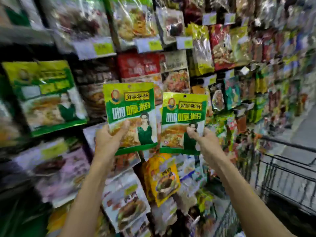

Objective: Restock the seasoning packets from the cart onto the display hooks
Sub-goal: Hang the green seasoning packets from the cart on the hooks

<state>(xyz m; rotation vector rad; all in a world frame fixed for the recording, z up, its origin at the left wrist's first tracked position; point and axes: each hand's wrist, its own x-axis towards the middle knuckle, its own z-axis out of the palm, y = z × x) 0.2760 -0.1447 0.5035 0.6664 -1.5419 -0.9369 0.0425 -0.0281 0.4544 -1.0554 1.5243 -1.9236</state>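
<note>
Arms raised; left hand (107, 139) pinches left packet (130, 103), right hand (201, 135) right packet (184, 113).

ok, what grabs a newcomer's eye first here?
Two matching green-and-yellow curry powder packets are held up at centre. The left hand grips the left packet, which is slightly higher, and the right hand pinches the right packet. Behind them hangs a blurred wall of seasoning packets, with a black wire cart at lower right.
</note>
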